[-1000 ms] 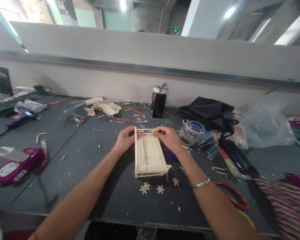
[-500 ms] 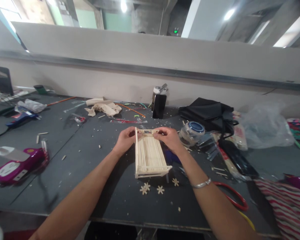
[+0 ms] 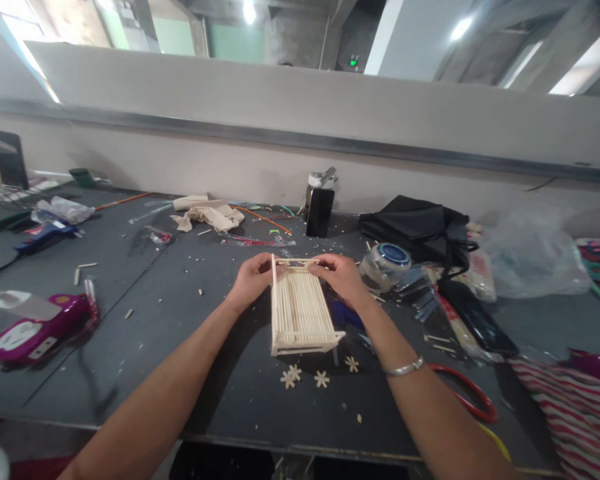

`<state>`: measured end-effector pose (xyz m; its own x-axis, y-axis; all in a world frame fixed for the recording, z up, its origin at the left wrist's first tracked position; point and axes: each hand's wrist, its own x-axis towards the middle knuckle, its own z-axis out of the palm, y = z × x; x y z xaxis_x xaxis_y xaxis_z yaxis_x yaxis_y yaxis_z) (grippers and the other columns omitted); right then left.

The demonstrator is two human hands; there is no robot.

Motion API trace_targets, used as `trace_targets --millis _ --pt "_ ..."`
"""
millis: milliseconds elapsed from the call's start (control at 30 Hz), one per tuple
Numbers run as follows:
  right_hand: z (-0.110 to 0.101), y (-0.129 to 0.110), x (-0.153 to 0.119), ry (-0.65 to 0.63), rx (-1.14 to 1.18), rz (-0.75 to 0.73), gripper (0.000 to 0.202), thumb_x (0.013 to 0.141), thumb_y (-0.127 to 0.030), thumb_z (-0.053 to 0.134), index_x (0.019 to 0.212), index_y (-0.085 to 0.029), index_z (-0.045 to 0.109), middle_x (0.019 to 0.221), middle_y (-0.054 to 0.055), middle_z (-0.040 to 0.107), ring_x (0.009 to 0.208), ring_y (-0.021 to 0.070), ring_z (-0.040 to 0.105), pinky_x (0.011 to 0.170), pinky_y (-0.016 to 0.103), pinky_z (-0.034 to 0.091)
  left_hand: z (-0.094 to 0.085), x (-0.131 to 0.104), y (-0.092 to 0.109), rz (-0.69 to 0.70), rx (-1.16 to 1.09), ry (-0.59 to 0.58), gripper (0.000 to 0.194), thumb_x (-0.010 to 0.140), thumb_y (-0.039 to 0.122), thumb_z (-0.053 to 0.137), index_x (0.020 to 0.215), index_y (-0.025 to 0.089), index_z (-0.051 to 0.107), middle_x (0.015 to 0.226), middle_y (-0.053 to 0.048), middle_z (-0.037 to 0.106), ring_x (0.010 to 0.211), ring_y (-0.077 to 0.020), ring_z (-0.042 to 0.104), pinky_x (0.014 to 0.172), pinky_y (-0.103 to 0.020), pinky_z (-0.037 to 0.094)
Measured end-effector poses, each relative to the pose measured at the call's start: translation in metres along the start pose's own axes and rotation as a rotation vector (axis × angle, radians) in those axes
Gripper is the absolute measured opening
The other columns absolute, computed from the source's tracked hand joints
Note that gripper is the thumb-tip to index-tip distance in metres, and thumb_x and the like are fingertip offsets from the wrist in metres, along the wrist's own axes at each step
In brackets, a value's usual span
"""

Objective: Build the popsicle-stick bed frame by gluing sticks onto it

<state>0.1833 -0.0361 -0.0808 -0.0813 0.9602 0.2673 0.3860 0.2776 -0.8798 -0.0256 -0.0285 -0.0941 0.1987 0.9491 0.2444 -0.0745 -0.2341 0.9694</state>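
Dark worktable [image 3: 170, 313] below L hand [image 3: 253, 280] and R hand [image 3: 339, 275]; pale partition [image 3: 205, 93] well fwd. Grip, both: narrow, holding far-end corners of stick frame [image 3: 303, 307], btwn hands, near end viewer-side; table contact unclear. Stick stars [image 3: 321, 379]: viewer-side of hands, near frame. Clear blue-lidded jar [image 3: 377, 273]: immed. R of R hand. Black bag [image 3: 413, 223]: fwd & R of same. Upright phone [image 3: 320, 215]: fwd of hands.

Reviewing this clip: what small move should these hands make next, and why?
Probably lift the right hand off the stick frame and pick up a star-shaped piece, leaving the left hand to steady the frame: both hands are at its far end, while several such pieces lie loose on the table by its near end.
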Motion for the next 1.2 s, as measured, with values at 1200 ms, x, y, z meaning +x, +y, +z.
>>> trace_targets --millis 1200 --pt "-0.004 -0.005 -0.003 0.003 0.184 -0.018 0.027 0.077 -0.041 0.062 0.094 -0.021 0.07 0.094 0.004 0.071 0.086 0.0201 0.064 0.072 0.032 0.052 -0.004 -0.007 0.013 -0.09 -0.122 -0.056 0.028 0.063 0.027 0.072 0.087 0.013 0.066 0.081 -0.004 0.068 0.075 -0.017 0.06 0.073 -0.027 0.044"
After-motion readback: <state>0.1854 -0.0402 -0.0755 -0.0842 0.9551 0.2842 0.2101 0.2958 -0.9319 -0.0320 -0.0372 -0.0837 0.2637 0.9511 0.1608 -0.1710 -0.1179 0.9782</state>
